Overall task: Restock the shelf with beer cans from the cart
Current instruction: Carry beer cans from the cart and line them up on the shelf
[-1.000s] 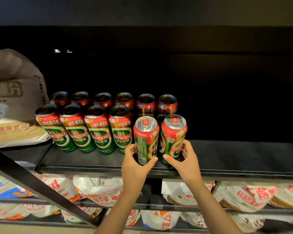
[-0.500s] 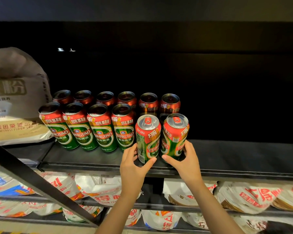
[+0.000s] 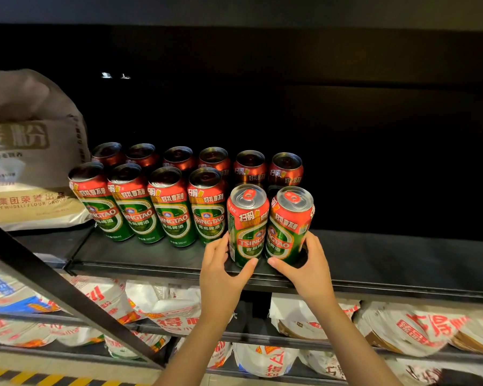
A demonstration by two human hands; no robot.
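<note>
Beer cans: my left hand (image 3: 221, 277) grips one (image 3: 247, 224), my right hand (image 3: 307, 267) another (image 3: 289, 222), both at the shelf's (image 3: 388, 263) front edge.

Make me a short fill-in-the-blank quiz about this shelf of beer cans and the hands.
1. The back row of green-and-red beer cans holds ___ cans.
2. Each of the two hands grips ___ can.
3. The beige flour sack sits to the ___ of the cans.
4. The black metal shelf to the right of the cans is ___.

Missing words: six; one; left; bare
</note>
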